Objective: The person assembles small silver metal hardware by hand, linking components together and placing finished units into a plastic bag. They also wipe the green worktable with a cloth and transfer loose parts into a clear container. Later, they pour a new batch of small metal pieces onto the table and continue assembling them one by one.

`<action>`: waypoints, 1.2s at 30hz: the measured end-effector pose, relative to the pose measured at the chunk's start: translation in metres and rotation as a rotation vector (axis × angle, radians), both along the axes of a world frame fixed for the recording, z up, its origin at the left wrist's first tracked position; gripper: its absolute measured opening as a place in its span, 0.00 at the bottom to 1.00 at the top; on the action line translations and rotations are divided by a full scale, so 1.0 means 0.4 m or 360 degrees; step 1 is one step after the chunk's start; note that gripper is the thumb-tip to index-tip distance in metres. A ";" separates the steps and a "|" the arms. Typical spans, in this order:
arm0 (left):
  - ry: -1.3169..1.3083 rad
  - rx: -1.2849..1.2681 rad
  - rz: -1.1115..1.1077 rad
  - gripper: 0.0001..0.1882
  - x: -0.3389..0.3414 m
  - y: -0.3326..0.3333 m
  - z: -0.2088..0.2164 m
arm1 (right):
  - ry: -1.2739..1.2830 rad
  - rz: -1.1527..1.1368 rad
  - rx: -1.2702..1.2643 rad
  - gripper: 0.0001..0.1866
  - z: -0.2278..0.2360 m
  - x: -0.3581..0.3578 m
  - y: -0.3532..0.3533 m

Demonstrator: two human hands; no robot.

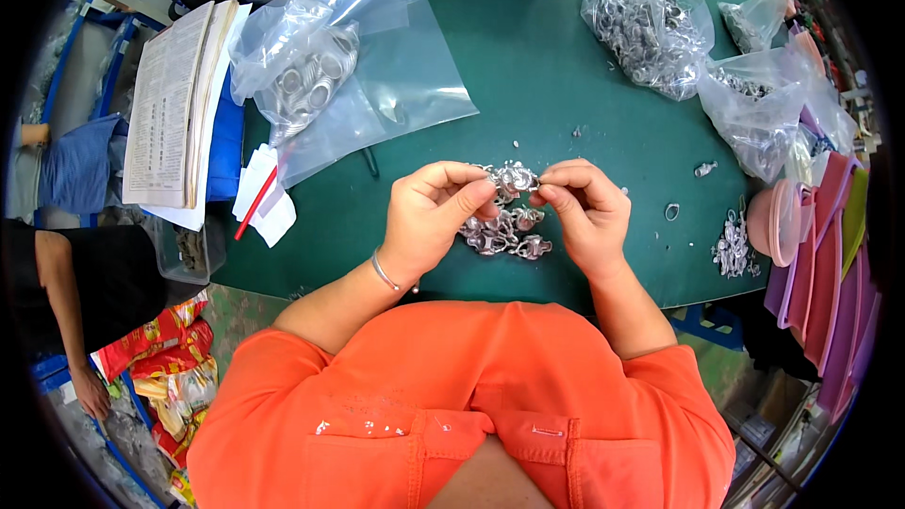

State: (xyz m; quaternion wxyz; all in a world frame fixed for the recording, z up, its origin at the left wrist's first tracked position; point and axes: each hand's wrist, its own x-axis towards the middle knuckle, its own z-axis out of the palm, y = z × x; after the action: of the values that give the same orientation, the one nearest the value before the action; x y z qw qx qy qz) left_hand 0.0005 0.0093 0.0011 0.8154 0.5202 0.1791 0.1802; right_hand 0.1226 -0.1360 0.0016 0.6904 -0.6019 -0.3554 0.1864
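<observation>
My left grip (429, 212) pinches one end of a silvery metal piece (514, 179) between thumb and forefinger; my right grip (589, 212) pinches the other, so the piece spans the gap between them. More metal pieces (504, 231) lie on the worktop (547, 66) just nearer me than both grips; whether any are linked to mine, I can't tell. Best, I judge, to let the left steady while the right does the fine turning, pressing lightly near the ends so thin parts don't bend. Working low should let a slip land between my hands, away from the loose ring (671, 212) beyond my right grip.
</observation>
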 end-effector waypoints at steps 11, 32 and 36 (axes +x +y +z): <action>-0.0105 -0.0113 -0.0052 0.09 -0.003 -0.005 0.016 | 0.0706 0.0045 0.0003 0.07 0.004 -0.001 0.004; -0.0298 0.0527 0.0027 0.11 0.002 -0.003 0.014 | 0.0556 0.0108 0.0226 0.08 -0.005 0.005 0.000; -0.0344 0.0582 0.0025 0.11 0.001 -0.003 0.015 | 0.0561 0.0115 0.0227 0.08 -0.011 0.006 0.000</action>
State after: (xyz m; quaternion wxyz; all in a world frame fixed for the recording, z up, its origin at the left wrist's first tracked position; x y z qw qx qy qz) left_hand 0.0009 0.0079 0.0070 0.7204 0.6357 0.0589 0.2710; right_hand 0.1252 -0.1360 -0.0026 0.7757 -0.4963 -0.2628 0.2880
